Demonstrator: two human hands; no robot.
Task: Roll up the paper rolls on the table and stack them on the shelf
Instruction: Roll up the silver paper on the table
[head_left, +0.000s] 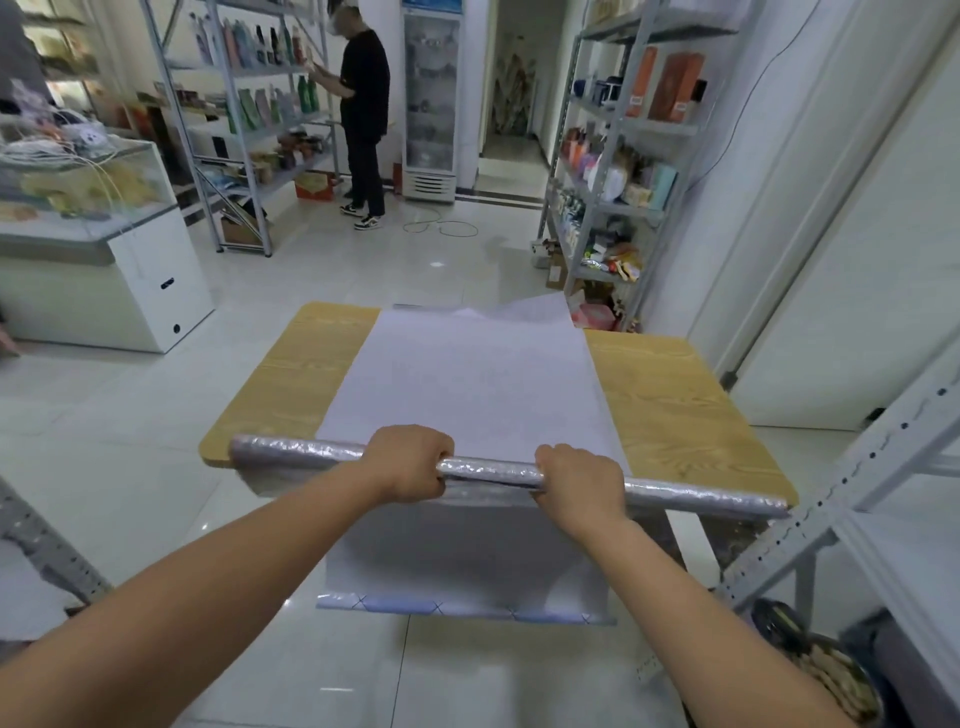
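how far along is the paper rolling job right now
Early. Done: nothing finished that I can see; the wide white paper sheet lies flat across the light wooden table and hangs over its near edge. In hand: the left hand and right hand both grip the long shiny silver roll at that edge. Left: rolling up the sheet and stacking on the grey metal shelf.

A long paper roll (296, 451), silvery and crinkly with a shiny skin, lies along the near edge of the worktop (675, 405), reaching almost from corner to corner. The left hand (410, 462) and right hand (582, 483) grip it near its middle. Its pale sheet (478, 379) covers the worktop's middle to the far edge, where it lifts slightly. Another length hangs below the near edge, ending in a blue lattice pattern.
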